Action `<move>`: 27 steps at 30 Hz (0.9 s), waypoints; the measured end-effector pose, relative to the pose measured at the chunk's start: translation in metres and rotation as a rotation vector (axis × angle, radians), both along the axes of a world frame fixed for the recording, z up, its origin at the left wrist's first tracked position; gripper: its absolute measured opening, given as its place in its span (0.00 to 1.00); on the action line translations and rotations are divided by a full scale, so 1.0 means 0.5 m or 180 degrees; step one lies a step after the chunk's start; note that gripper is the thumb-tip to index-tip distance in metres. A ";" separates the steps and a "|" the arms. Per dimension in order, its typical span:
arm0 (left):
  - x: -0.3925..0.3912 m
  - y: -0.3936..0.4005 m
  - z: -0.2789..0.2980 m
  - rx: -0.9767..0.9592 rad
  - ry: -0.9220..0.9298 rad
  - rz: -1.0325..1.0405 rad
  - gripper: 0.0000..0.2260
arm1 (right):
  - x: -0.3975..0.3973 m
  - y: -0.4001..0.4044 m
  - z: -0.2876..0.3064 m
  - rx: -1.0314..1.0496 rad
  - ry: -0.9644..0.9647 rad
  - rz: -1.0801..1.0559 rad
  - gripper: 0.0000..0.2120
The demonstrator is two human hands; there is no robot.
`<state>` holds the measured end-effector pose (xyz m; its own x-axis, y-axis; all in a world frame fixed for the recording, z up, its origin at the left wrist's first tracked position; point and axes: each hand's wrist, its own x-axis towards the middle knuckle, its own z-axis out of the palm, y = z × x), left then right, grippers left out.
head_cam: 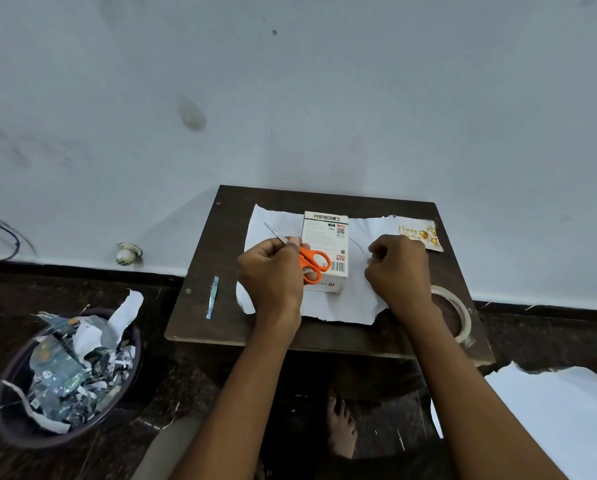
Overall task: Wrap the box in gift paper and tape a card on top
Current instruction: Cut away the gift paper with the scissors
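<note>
I see the white printed cardboard box [326, 249] lying lengthwise away from me on white paper [338, 306]; left hand [271, 271] fingers clamp orange-handled scissors [309, 263], blades pointing far-left; right hand [399, 266] fingers pinch the paper.

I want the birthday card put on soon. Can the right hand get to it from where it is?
Probably yes. The card lies uncovered just beyond the right hand, nothing between them, though that hand pinches the paper now.

Home room, low table [200, 306], scrap-filled bin [20, 431]
</note>
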<state>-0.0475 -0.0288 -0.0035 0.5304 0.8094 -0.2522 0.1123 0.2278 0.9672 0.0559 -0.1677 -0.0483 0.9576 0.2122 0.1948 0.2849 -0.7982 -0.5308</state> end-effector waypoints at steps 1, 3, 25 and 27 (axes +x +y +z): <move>0.000 0.000 0.001 0.0021 0.0013 -0.0003 0.12 | -0.001 0.003 0.001 0.0012 0.0000 -0.0007 0.11; 0.000 0.000 0.001 0.0037 0.0021 -0.0003 0.12 | -0.002 0.007 0.000 0.0020 0.0001 -0.0024 0.11; -0.081 0.182 0.022 -0.0629 -0.0087 0.0491 0.08 | -0.133 0.135 0.112 0.1767 -0.0167 0.0609 0.08; -0.109 0.219 0.023 -0.0556 0.0003 0.0606 0.07 | -0.161 0.174 0.105 0.1668 -0.0045 0.0800 0.08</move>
